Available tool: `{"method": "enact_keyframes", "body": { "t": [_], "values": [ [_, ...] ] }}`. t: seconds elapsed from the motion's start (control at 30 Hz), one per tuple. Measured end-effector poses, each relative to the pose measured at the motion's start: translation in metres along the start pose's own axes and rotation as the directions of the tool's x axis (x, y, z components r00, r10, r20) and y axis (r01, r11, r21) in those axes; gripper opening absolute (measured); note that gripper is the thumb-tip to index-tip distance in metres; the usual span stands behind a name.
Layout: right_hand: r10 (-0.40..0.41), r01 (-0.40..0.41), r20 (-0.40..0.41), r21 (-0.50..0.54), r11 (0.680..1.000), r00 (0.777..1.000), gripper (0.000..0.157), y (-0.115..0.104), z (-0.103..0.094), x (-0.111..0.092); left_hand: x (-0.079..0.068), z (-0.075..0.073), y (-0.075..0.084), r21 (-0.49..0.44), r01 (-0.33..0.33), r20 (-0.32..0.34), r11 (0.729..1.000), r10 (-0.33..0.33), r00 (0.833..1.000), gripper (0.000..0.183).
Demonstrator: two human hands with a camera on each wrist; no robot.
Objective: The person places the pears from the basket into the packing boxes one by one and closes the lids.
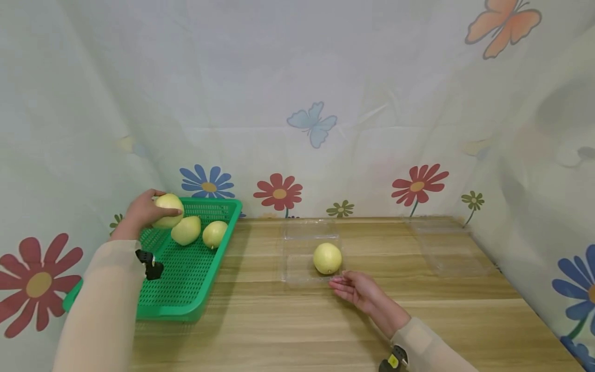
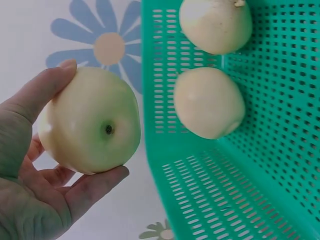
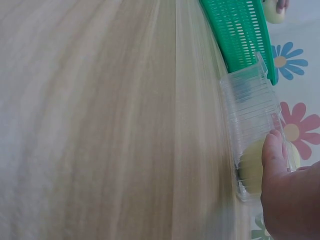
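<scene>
My left hand (image 1: pixel 147 211) grips a round pale-yellow fruit (image 2: pixel 92 122) over the left rim of the green basket (image 1: pixel 216 274), thumb on one side and fingers on the other. A dark spot marks the fruit's end in the left wrist view. Two similar fruits, one (image 1: pixel 186 231) beside the other (image 1: pixel 215 235), lie in the basket. Near the front right corner of a clear plastic container (image 1: pixel 297 268), my right hand (image 1: pixel 358 293) has loosely extended fingers right at its edge. One pale-yellow fruit (image 1: pixel 327 258) sits in the container's right side.
A second clear plastic container (image 1: pixel 457 248) stands at the back right of the wooden table (image 1: pixel 279 330). A curtain (image 1: pixel 372 77) printed with flowers and butterflies hangs behind the table and along both sides.
</scene>
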State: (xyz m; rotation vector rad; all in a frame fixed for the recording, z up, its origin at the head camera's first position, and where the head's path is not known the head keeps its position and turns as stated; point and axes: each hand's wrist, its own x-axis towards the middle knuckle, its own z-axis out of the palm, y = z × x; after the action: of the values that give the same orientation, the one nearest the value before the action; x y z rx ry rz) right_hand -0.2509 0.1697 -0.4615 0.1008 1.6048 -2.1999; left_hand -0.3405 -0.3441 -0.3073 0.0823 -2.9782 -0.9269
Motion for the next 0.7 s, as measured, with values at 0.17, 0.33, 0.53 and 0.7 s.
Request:
{"method": "enact_keyframes", "body": {
  "t": [0.17,0.33,0.53,0.7],
  "values": [
    [-0.003,0.003,-0.007,0.001,1.0,1.0,0.04,0.0,0.0,0.0,-0.004,-0.006,0.007,-0.011,-0.005,-0.01,1.0,0.005,1.0,0.093],
    [-0.005,0.005,-0.009,-0.009,1.0,1.0,0.04,0.001,0.001,0.0,-0.011,-0.012,0.018,-0.038,-0.009,-0.025,0.999,0.008,1.0,0.094],
    [-0.005,0.005,-0.016,-0.015,1.0,1.0,0.04,0.001,0.001,-0.001,-0.016,-0.019,0.029,-0.072,-0.013,-0.045,0.997,0.01,0.999,0.095],
    [-0.007,0.006,-0.023,-0.009,1.0,1.0,0.04,0.001,0.002,-0.001,-0.02,-0.021,0.04,-0.102,-0.025,-0.069,0.994,0.018,0.997,0.096]
  ]
}}
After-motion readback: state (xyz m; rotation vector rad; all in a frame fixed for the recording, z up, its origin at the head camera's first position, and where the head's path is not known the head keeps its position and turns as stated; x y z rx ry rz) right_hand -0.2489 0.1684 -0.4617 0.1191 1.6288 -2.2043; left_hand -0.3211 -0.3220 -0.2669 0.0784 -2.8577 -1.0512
